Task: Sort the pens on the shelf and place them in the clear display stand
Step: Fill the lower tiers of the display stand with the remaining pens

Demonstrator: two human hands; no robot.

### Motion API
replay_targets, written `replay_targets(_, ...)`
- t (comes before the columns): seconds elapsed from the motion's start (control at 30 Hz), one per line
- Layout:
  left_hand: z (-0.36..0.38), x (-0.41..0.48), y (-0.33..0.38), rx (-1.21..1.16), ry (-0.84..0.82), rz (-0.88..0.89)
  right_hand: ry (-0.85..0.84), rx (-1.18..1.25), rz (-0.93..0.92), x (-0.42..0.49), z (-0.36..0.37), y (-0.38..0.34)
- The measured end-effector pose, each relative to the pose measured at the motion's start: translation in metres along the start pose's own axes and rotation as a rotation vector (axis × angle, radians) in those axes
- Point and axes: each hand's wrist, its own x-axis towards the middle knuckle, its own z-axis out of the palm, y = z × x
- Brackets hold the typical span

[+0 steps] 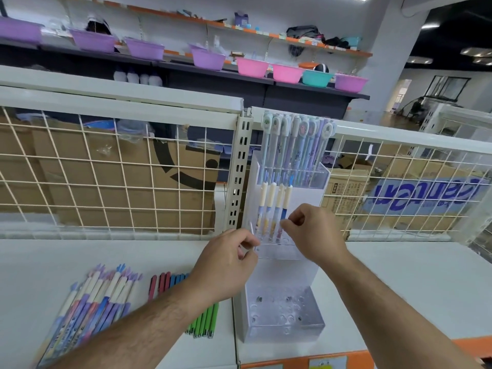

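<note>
My display stand is clear, glossy plastic, smooth enough to catch glare. The cream-capped pens standing in it have shiny plastic barrels, as do the pastel pens by the left edge of the shelf, which looks like smooth, matt white painted metal. The green pens end in bright metal tips. Along the shelf's back edge runs cream coated wire mesh, with dull brown cardboard boxes behind.

Hidden pens
Below the left hand, the forearm hides the loose pens midway; print on the pen bundle blurs
</note>
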Motion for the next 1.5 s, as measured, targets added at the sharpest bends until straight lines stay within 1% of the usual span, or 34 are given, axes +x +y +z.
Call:
replay_targets(0.1,-0.001,0.0,0.001,0.0,0.016,-0.002,-0.006,-0.039,-0.013,-0.013,-0.002,0.001)
replay_targets(0.23,-0.002,-0.001,0.002,0.026,0.049,-0.029,-0.082,-0.094,-0.095,-0.033,-0.004,-0.003)
replay_targets(0.57,-0.003,-0.024,-0.002,0.084,0.13,-0.149,-0.192,-0.041,-0.287,-0.064,0.001,-0.019)
replay_targets(0.7,-0.012,-0.038,-0.017,0.1,0.138,-0.208,-0.25,-0.032,-0.319,-0.074,0.011,-0.03)
replay_targets(0.8,-0.022,-0.046,-0.029,0.093,0.155,-0.216,-0.283,-0.047,-0.338,-0.082,0.024,-0.043)
replay_targets(0.9,-0.038,-0.055,-0.044,0.098,0.163,-0.217,-0.3,-0.052,-0.345,-0.091,0.042,-0.061)
replay_targets(1.0,-0.06,-0.072,-0.067,0.117,0.13,-0.217,-0.332,-0.05,-0.327,-0.102,0.068,-0.085)
replay_targets(1.13,-0.099,-0.103,-0.108,0.156,0.123,-0.267,-0.388,-0.067,-0.312,-0.122,0.113,-0.125)
replay_targets(1.27,-0.138,-0.127,-0.154,0.204,0.112,-0.294,-0.432,-0.019,-0.274,-0.142,0.161,-0.165)
replay_targets(1.4,-0.166,-0.139,-0.189,0.312,0.113,-0.334,-0.444,-0.04,-0.258,-0.159,0.198,-0.192)
replay_targets(1.5,-0.174,-0.14,-0.21,0.428,0.103,-0.442,-0.436,-0.041,-0.221,-0.168,0.213,-0.205)
